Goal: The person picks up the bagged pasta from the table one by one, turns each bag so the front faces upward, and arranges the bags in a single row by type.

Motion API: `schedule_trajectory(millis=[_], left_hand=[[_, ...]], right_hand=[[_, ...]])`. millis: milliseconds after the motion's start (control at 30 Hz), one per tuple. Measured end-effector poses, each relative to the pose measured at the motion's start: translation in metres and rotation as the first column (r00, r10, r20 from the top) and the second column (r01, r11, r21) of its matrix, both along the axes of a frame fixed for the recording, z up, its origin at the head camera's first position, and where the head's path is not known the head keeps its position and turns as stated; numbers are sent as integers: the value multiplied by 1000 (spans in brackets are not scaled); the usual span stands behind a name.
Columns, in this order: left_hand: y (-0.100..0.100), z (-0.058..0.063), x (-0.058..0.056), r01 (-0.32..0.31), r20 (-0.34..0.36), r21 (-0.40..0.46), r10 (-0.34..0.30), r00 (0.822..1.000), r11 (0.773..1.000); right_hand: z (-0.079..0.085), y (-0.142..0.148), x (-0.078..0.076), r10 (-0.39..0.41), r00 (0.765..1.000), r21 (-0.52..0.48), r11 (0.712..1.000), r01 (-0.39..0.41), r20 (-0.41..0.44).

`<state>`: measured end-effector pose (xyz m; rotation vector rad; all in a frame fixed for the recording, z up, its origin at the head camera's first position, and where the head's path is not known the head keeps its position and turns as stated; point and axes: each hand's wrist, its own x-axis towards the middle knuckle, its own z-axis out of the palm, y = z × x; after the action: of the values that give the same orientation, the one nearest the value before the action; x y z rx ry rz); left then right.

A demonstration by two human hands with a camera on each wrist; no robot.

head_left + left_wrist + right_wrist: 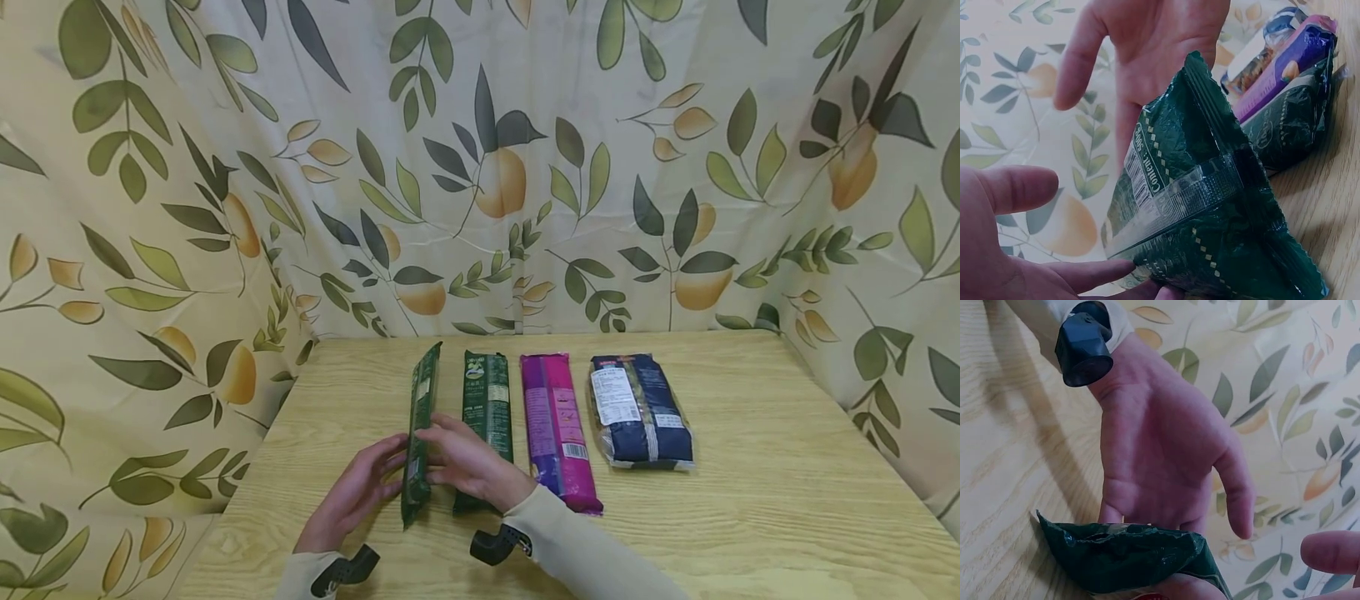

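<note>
Between my two hands a long green plastic food packet (422,408) stands up on its narrow side, at the left of the row of packets. My left hand (356,496) touches its left face with extended fingers, and the thumb (1019,190) stays apart from it. Against the other face lie the fingers of my right hand (476,467), the thumb held away too. In the left wrist view the packet's crimped end (1241,175) and a printed "Content: 500g" show. The right wrist view shows the left palm (1160,444) behind the packet (1129,556).
Just right of the hands lies a second green packet (487,400), partly covered by the right hand. Beyond it are a pink and purple packet (558,425) and a dark blue packet (641,408) with a white label. A leaf-patterned curtain (517,250) surrounds the wooden table (772,500).
</note>
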<state>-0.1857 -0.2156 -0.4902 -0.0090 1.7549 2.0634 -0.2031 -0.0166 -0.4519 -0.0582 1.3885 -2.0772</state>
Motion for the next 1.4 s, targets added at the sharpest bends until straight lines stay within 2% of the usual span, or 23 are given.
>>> schedule_trajectory(millis=[567,900,1400], left_hand=[[-3,2,2,-6,-2,-36,6,1000,999],[-7,3,3,-6,-4,-34,5,1000,999],[-9,-3,4,-24,1,-7,24,1000,1000]], right_hand=[[3,-3,-1,27,1000,7,1000,-27,11],[2,-7,-2,80,996,14,997,-80,-42],[-3,-14,0,87,991,83,993,-79,-98]])
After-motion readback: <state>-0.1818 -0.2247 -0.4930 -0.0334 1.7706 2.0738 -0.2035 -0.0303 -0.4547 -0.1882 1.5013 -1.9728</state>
